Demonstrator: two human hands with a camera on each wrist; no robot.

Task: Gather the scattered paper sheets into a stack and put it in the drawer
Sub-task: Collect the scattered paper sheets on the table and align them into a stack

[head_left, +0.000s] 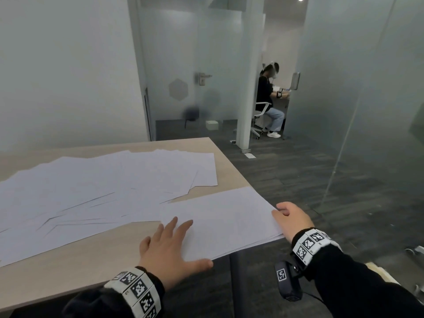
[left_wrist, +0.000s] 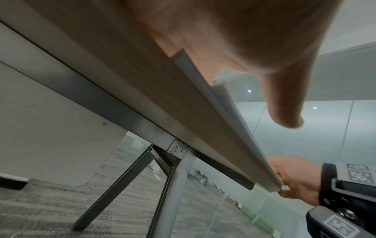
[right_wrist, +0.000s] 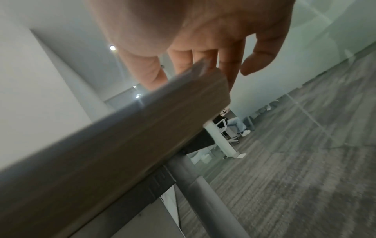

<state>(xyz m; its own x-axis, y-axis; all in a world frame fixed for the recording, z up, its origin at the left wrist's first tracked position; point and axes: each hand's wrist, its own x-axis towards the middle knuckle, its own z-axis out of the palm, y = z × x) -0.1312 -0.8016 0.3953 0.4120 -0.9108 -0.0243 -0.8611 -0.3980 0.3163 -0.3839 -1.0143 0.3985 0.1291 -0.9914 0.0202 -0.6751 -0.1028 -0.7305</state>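
Note:
A thin stack of white sheets point(head_left: 229, 223) lies on the near right corner of the wooden table point(head_left: 80, 276), slightly over its edge. My left hand point(head_left: 181, 242) lies flat on the stack's near left part, fingers spread and thumb along the near edge. My right hand point(head_left: 292, 218) is at the stack's right edge, thumb on top and fingers fairly straight beside the edge. Several loose sheets point(head_left: 103, 187) lie overlapping across the table's left and middle. The left wrist view shows the stack's edge point(left_wrist: 234, 116) from below. The right wrist view shows its corner point(right_wrist: 200, 68) in front of my fingers. No drawer is in view.
Frosted glass walls stand behind and to the right of the table. A person point(head_left: 268, 99) sits on a white chair in the room beyond. Grey carpet point(head_left: 298, 175) lies right of the table. Metal table legs point(left_wrist: 173, 193) stand under the near right corner.

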